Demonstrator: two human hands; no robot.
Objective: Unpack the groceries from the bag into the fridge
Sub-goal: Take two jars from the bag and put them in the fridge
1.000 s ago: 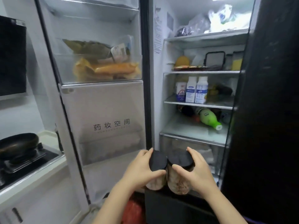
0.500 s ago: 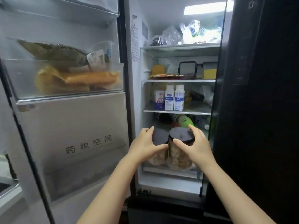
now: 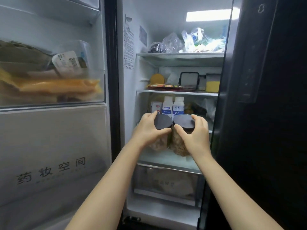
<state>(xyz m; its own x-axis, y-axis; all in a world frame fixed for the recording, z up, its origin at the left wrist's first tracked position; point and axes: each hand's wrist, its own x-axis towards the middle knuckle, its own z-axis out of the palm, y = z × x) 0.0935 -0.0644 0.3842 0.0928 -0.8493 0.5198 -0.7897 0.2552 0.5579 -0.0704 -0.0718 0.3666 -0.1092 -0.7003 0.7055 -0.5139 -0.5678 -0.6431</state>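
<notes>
Two clear jars with dark lids are held side by side in front of the open fridge. My left hand (image 3: 147, 130) grips the left jar (image 3: 162, 122), thumb and fingers curled round its lid. My right hand (image 3: 195, 135) grips the right jar (image 3: 183, 121) the same way. Both jars hold brownish food and hover just above the lower glass shelf (image 3: 159, 159), in front of the shelf with the white bottles (image 3: 172, 106). The grocery bag is out of view.
The open left door (image 3: 54, 146) carries a bin with orange packets (image 3: 54, 87). A dark closed door (image 3: 265, 113) bounds the right side. Upper shelves hold plastic bags (image 3: 191, 41) and food boxes (image 3: 189, 79). A drawer (image 3: 166, 181) sits below the lower shelf.
Both hands have carried the jars up and forward, from below the fridge compartment to the lower shelf level. The view has moved closer to the fridge interior.
</notes>
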